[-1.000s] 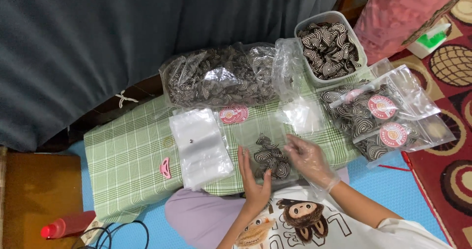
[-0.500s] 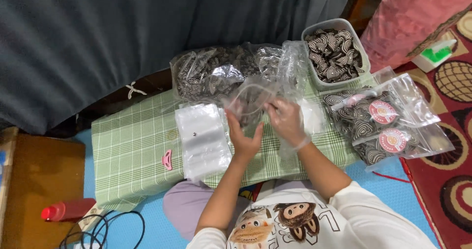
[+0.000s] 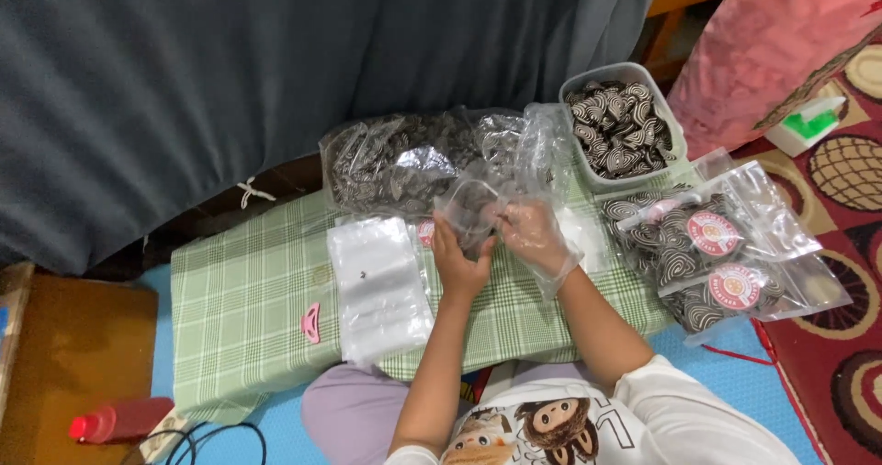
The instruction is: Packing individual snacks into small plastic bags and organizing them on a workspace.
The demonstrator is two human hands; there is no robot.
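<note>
Head view: the person sits at a low bench [image 3: 248,336] covered in green checked cloth, both hands raised over its far middle. The left hand [image 3: 459,261] is bare and the right hand [image 3: 533,235] wears a thin clear glove. Between them they hold 1 small clear pouch [image 3: 469,206], lifted off the cloth and partly filled with dark swirl-patterned cookies; the fingers of both hands are curled closed on its lower edge, left on the near-left corner, right on the right side, with the pouch's body just above the fingertips.

Counted around them: 1 large clear bag of cookies [image 3: 395,157] lies just behind the pouch along the bench's far edge; 1 clear plastic tub of cookies [image 3: 677,120] stands at the far right corner; 2 sealed pouches with round red stickers [image 3: 717,254] lie overlapping at the right end, hanging past the bench edge over the patterned rug [image 3: 850,180]. 1 stack of empty clear bags [image 3: 378,286] lies just left of the left wrist, and 1 small pink clip [image 3: 311,322] sits further left on bare cloth.

The left part of the bench is open. A dark curtain [image 3: 230,79] closes off the far side, and 1 red bottle [image 3: 115,422] lies on the floor at the near left.
</note>
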